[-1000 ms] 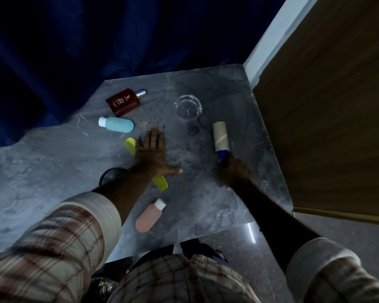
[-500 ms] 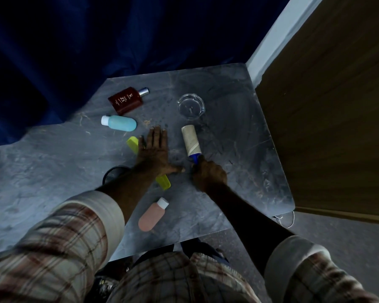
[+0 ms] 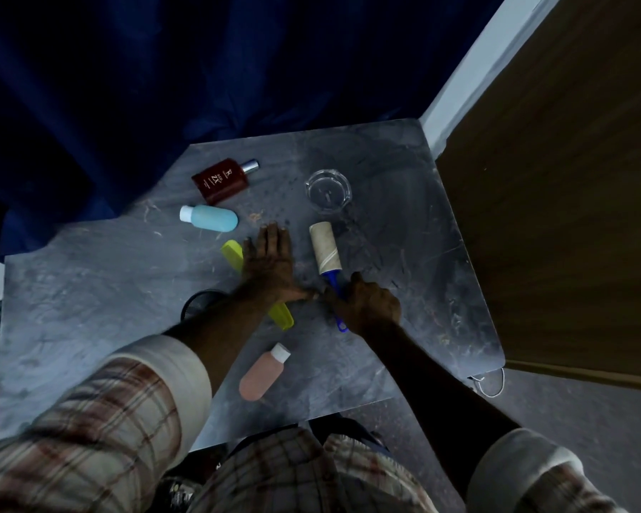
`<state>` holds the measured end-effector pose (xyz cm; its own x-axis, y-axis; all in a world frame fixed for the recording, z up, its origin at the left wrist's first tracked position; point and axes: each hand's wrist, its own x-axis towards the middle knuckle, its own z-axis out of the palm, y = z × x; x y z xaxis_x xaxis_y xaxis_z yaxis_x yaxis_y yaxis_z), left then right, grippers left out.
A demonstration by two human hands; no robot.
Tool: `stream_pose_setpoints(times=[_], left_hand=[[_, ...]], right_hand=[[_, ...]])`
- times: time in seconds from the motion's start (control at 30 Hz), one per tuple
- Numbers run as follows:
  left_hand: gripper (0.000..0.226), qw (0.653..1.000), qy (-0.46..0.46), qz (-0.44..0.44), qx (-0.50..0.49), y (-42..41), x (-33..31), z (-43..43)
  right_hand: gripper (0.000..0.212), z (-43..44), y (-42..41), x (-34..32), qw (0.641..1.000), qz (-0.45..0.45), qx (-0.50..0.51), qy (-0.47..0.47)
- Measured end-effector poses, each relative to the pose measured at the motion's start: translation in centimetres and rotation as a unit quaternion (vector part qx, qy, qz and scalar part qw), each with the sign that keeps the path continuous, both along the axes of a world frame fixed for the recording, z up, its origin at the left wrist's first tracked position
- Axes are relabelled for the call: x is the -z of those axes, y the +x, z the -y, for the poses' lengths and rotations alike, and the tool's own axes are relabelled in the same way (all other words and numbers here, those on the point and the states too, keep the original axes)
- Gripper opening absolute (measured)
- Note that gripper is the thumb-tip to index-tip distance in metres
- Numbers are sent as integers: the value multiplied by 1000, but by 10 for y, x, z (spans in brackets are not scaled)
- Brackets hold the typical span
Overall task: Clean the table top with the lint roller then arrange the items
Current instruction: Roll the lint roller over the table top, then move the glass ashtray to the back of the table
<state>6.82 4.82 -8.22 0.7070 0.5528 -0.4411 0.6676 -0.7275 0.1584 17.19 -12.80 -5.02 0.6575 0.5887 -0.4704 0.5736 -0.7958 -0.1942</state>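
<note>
**Roller down, mid-table, cleaning under way**

The grey table top [image 3: 89, 290] is the stage. The left hand [image 3: 271, 264] lies flat, fingers straight, over the yellow comb [image 3: 232, 252], probably as a brace. The right hand [image 3: 367, 305] is curled tight round the lint roller [image 3: 324, 249] by its handle, drum on the surface just beside that palm.

The brown bottle [image 3: 223, 179], blue bottle [image 3: 211, 217] and pink bottle [image 3: 261, 373] lie on their sides, contents hidden. The glass dish [image 3: 328, 192] looks empty.

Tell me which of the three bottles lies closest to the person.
The pink bottle with the white cap, lying alone by the near edge of the table. The blue bottle and the dark red perfume bottle lie farther back, beyond the left hand.
</note>
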Motion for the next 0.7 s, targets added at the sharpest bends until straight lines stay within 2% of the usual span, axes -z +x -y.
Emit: stream_pose_setpoints(times=[0.1,0.27,0.43,0.53,0.7], left_hand=[[154,999,-29,-17,-13,7,-9,-5],[150,999,-37,-28,-28,14,-21,-7],[137,999,-25,-12,-46,15,-27,-16],[127,999,-13,-5,-42,17,-30,-24],[127,999,-5,-7,-38,16,-29,-21]], right_hand=[[51,5,12,-4,1000,-4,15,14],[64,-7,41,-16,993,3,106,54],[50,-38,93,-28,983,-64,124,120],[41,-62,116,-25,961,-133,181,162],[41,-88,137,-7,956,-157,181,171]])
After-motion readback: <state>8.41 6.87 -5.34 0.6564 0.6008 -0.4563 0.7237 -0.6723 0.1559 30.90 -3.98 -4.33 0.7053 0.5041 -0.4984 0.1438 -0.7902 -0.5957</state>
